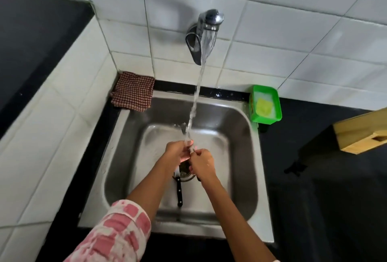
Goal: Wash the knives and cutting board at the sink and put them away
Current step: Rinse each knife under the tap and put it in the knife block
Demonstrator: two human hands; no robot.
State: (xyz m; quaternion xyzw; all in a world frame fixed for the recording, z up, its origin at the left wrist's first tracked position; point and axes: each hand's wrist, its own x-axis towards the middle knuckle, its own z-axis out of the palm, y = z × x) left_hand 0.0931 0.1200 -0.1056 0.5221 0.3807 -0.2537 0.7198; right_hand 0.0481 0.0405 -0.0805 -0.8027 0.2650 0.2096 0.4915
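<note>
A knife [191,150] is held between both hands under the running water, over the middle of the steel sink [254,157]. The right hand [202,164] has its fingers curled round the dark handle, whose end shows just below the wrist; the left hand [178,152] pinches the blade near its upper end, where the stream [195,98] lands. Most of the blade is hidden by the fingers and the splash, so its shape cannot be told.

A second knife [179,192] with a black riveted handle lies in the sink bowl beneath the left forearm, its blade end pointing toward the drain strainer [185,172]. The left arm wears a pink and white checked sleeve [117,232], pushed up.

The water falls from a chrome wall tap [206,29] mounted on the white tiles above the sink's back edge. At the back left corner of the sink a red and white checked cloth [134,91] lies folded. At the back right corner a green tub [266,102] holds suds and a yellow sponge [265,105]. On the dark bench [324,199] at the right edge, a wooden block [364,134] shows partly, with a slot cut in its end.
</note>
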